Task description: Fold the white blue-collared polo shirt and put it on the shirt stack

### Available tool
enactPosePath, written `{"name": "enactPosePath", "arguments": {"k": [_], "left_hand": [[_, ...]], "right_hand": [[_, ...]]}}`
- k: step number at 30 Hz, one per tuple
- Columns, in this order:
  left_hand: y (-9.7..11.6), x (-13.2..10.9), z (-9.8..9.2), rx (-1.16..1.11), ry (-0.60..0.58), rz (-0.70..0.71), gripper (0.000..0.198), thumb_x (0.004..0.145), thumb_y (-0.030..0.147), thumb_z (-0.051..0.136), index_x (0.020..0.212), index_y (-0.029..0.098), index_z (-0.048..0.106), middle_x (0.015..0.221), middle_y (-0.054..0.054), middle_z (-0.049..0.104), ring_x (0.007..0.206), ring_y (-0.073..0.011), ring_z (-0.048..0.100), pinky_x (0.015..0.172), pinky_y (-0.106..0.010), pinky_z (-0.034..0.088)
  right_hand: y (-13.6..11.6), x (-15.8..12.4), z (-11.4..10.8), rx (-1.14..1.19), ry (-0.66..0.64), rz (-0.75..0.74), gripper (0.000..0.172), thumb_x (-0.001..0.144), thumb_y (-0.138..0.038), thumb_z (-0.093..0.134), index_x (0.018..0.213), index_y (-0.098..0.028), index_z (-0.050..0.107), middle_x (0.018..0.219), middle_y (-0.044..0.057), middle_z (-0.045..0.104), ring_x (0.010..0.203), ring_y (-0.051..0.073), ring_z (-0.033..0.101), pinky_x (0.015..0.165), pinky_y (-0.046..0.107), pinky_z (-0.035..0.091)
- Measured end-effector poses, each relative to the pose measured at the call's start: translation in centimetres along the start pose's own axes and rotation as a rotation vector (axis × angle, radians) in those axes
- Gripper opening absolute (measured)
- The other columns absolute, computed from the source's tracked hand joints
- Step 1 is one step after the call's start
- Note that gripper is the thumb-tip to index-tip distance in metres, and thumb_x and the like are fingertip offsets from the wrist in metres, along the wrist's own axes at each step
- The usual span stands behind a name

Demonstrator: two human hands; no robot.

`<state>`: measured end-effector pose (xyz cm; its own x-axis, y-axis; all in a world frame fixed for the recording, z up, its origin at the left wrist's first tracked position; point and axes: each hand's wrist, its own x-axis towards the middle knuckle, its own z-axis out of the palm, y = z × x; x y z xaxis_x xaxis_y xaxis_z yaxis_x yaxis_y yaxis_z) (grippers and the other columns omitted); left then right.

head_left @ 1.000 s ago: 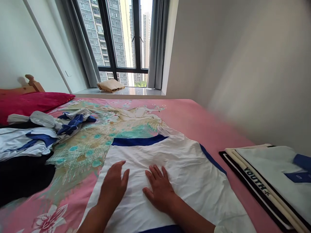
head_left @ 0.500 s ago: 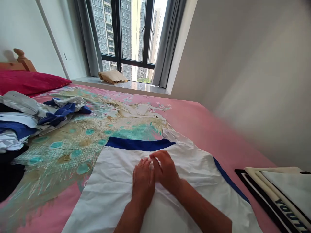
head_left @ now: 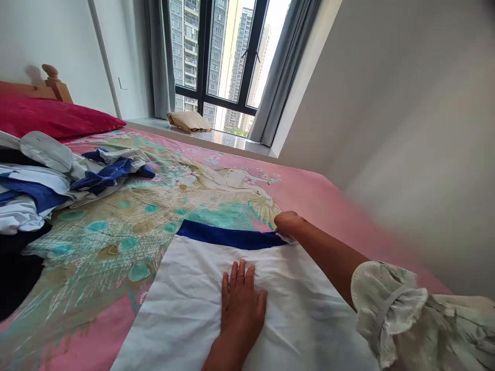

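Through my feed the pink patterned bedspread (head_left: pixel 309 193) takes up the most room, a soft surface that I'd expect to give under pressure. On it, near and central, lies the white garment (head_left: pixel 189 299), spread out with shallow creases. I judge it light and limp, not fragile and not very slippery — it should fold wherever I leave it unsupported and wrinkle if I drag a palm across. A crumpled heap of clothes (head_left: pixel 73 180) sits off to my left, apart from it. Along the garment's far edge runs a blue band (head_left: pixel 232 238), which I'd guess is a little firmer than the white cloth; I'd pinch there, close to each end, so the edge lifts straight. My left hand (head_left: pixel 243 309) rests palm down on the white cloth just below the band, fingers extended, gripping nothing. My right hand (head_left: pixel 290 224), smallest in view, is curled at the band's right end, seemingly closed around a bit of white fabric — its fingertips are hidden, so I can't tell how deep that hold goes.
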<state>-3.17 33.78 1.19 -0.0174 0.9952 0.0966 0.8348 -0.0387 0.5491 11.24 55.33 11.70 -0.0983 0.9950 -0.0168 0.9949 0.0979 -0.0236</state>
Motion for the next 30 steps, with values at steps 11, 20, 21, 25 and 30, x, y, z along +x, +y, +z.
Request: {"name": "enactPosePath", "arguments": {"k": [11,20,21,25,30], "left_hand": [[0.2,0.2,-0.3,0.036,-0.028,0.002,0.059,0.08,0.035,0.044,0.136,0.017,0.043,0.151,-0.013,0.023,0.141,-0.0277,0.013,0.114,-0.052,0.005],[0.2,0.3,-0.3,0.058,-0.045,0.003,0.059,0.081,0.037,0.045,0.137,0.018,0.042,0.151,-0.012,0.024,0.141,-0.0266,0.013,0.114,-0.051,0.005],[0.1,0.2,-0.2,0.054,-0.037,0.003,0.058,0.081,0.038,0.045,0.136,0.018,0.042,0.151,-0.011,0.025,0.141,-0.0261,0.013,0.114,-0.051,0.005],[0.2,0.2,-0.1,0.043,0.01,0.007,0.055,0.083,0.04,0.043,0.135,0.021,0.044,0.151,-0.009,0.027,0.142,-0.0236,0.013,0.115,-0.048,0.005],[0.6,0.3,-0.3,0.096,0.023,-0.01,0.055,0.084,0.034,0.042,0.136,0.019,0.042,0.151,-0.01,0.026,0.142,-0.0233,0.013,0.114,-0.05,0.007]], "right_hand": [[12.4,-9.9,-3.1,-0.021,-0.182,0.17,0.03,0.066,-0.021,0.063,0.095,-0.012,0.063,0.09,0.012,0.067,0.078,0.021,0.063,0.062,0.027,0.042],[6.6,-6.1,0.3,0.07,-0.129,0.055,0.034,0.069,-0.03,0.065,0.101,-0.017,0.063,0.103,0.012,0.065,0.1,0.027,0.059,0.082,0.036,0.043],[6.4,-5.8,0.3,0.084,-0.15,0.083,0.024,0.065,-0.024,0.067,0.087,-0.014,0.066,0.092,0.014,0.067,0.093,0.029,0.061,0.079,0.037,0.045],[6.9,-3.4,-2.8,0.236,-0.124,0.176,0.01,0.06,-0.015,0.068,0.067,-0.008,0.064,0.065,0.015,0.065,0.071,0.029,0.064,0.064,0.037,0.051],[7.7,2.4,-10.5,0.516,0.269,0.189,0.039,0.086,-0.029,0.041,0.121,-0.014,0.049,0.112,0.015,0.062,0.1,0.022,0.06,0.078,0.035,0.053]]}}
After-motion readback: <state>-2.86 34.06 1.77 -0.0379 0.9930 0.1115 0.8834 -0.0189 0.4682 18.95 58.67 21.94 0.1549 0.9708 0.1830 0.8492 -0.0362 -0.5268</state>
